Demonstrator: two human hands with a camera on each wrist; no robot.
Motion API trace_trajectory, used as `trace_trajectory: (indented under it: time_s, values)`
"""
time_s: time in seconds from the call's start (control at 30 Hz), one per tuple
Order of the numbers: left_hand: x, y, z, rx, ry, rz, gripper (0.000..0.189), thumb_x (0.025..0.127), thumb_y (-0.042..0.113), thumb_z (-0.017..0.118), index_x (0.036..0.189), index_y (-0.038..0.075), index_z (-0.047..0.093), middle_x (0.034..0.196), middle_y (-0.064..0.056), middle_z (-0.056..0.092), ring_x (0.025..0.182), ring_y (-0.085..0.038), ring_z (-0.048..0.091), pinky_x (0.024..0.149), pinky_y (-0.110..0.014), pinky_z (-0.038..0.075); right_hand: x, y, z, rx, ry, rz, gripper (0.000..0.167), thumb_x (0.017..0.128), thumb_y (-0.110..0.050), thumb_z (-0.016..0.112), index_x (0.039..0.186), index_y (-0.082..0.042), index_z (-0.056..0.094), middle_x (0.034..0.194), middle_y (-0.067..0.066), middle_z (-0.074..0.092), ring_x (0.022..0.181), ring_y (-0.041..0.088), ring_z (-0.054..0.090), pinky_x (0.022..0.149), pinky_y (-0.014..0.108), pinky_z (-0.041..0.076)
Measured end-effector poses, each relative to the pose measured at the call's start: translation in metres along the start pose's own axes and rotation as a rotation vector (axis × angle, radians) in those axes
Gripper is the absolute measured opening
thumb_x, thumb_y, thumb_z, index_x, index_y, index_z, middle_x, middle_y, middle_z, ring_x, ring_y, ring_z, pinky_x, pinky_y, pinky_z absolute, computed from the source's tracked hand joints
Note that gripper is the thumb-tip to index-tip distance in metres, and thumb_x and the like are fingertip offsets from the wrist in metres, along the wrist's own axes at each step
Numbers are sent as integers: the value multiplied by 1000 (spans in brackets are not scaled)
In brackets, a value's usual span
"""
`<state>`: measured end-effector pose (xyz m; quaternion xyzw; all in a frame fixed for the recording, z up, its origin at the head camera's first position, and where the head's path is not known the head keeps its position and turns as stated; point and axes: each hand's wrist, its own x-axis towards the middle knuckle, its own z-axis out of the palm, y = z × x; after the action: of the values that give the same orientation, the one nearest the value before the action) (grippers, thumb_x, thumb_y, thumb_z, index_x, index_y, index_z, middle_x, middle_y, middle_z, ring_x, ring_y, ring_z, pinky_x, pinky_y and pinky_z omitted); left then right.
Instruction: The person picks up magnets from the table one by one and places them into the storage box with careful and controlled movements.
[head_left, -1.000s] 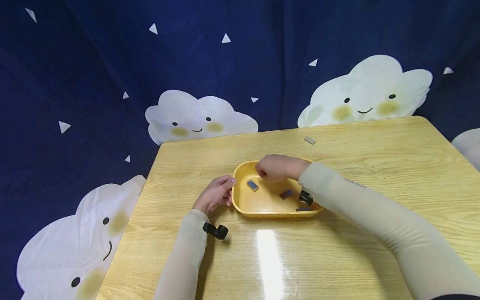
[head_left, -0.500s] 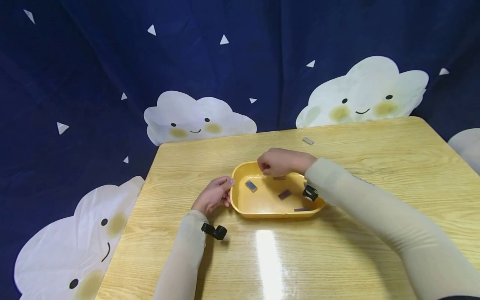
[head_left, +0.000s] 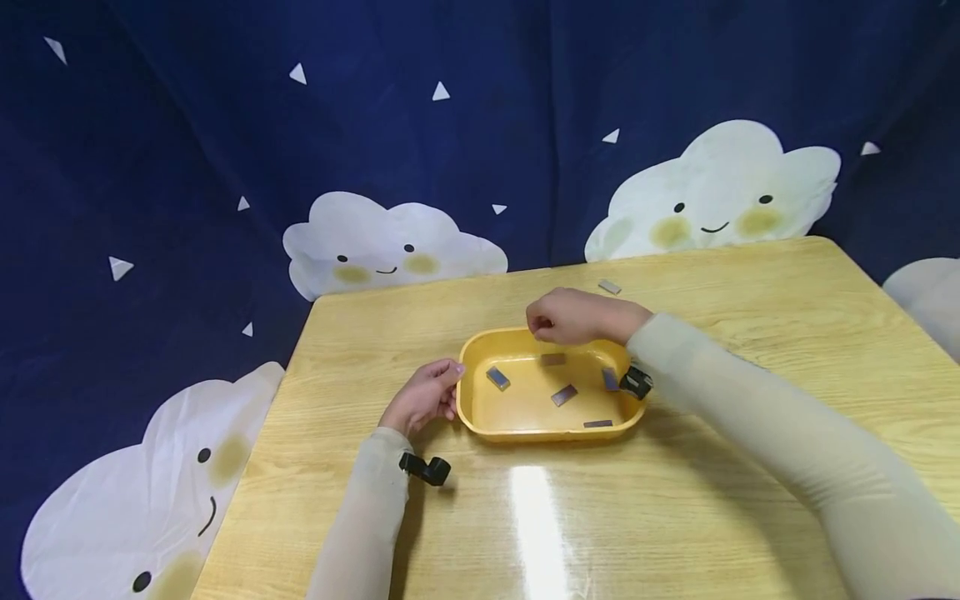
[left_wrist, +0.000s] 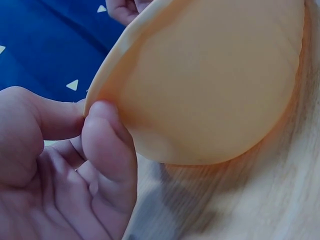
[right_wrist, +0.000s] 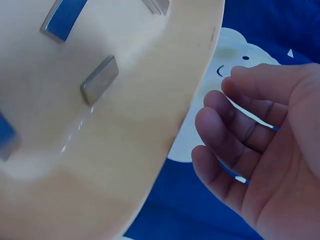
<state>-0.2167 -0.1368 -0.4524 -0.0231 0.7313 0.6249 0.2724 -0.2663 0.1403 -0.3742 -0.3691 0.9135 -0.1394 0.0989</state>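
Observation:
A yellow plastic basin (head_left: 525,412) with rounded corners stands on the wooden table. My left hand (head_left: 423,396) pinches its left rim between thumb and finger, plain in the left wrist view. Inside the basin lie several small flat rectangular bars: a blue-faced one (head_left: 498,378) at the left, a brown one (head_left: 564,395) near the middle, another (head_left: 553,359) by the far wall. My right hand (head_left: 566,317) is over the far rim, fingers loosely curled. The right wrist view shows nothing in those fingers, with a metallic-edged bar (right_wrist: 100,80) standing out in the basin beside them.
Behind the basin, a light grey bar (head_left: 609,287) lies on the table (head_left: 360,333) near its back edge. A dark blue curtain (head_left: 420,150) with white clouds hangs behind. Black cameras are strapped to both wrists.
My right hand has lifted out of the basin, back and to the right, uncovering bars that were hidden behind it. The left hand keeps its hold on the rim.

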Motion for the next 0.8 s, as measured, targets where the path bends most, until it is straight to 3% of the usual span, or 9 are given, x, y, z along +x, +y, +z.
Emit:
trace_trajectory:
  time_s: [0.43,0.8]
  values:
    - [2,-4,-1,-10,-17,14,25,105,24,49,106,0,54,62,3,51,51,-9,49,47,-20,45,-25,18,-15,15,135,10,11,95,-9,60,87,-10,68,78,0,62,72,15,52,70,30,46]
    - [1,-3,-1,-20,-20,11,22,105,24,49,103,2,55,62,3,51,49,-9,50,46,-19,46,-37,32,-24,45,183,6,16,94,-6,57,82,-13,65,75,0,60,69,12,50,66,28,43]
